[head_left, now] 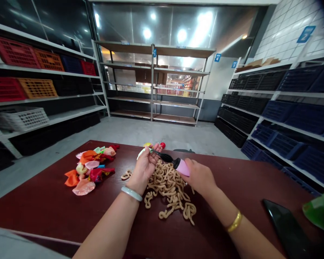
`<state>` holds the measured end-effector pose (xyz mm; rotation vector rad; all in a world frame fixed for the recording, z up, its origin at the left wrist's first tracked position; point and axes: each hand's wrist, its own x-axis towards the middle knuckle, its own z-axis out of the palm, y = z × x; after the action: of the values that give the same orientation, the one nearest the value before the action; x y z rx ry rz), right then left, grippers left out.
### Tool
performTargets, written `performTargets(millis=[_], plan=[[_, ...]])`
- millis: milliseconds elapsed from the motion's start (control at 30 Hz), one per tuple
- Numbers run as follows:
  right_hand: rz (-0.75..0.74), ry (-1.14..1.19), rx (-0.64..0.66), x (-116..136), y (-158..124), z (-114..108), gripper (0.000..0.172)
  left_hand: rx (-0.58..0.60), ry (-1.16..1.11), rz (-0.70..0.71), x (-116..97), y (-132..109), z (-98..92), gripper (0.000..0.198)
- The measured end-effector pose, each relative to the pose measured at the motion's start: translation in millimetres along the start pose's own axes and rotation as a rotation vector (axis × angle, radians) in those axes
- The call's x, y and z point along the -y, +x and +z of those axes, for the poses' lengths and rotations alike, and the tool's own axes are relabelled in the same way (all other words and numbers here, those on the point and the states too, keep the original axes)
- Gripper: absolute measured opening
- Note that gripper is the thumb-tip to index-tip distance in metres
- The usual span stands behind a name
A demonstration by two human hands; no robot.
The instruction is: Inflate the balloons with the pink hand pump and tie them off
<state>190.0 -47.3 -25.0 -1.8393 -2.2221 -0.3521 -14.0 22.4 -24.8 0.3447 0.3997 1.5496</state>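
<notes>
My left hand is palm up with its fingers curled at the thin tip of a pink-and-black handheld tool. A pale green-white limp piece shows at its thumb, partly hidden by the hand. My right hand is wrapped around the pink body of the tool, whose black neck points left toward my left hand. Beneath both hands lies a heap of tan, curly, rope-like strands. Left of them is a pile of limp, colourful, balloon-like pieces in orange, red, pink and green.
A dark phone lies on the brown table at the right, near a green package. Small red and yellow items sit at the far edge. Shelves with crates stand on both sides.
</notes>
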Motion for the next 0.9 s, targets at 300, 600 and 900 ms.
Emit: performTargets(millis=[300,600,900], plan=[[-0.010,0.026,0.024,-16,-1,11,0.042,0.062,0.158,0.057,15,-6,1.1,0.013],[-0.009,0.112,0.027,-19,-4,15,0.045,0.100,0.334,0.107,37,-20,5.0,0.020],[-0.018,0.170,-0.029,-26,-6,15,0.046,0.223,0.278,0.066,35,-32,14.4,0.026]])
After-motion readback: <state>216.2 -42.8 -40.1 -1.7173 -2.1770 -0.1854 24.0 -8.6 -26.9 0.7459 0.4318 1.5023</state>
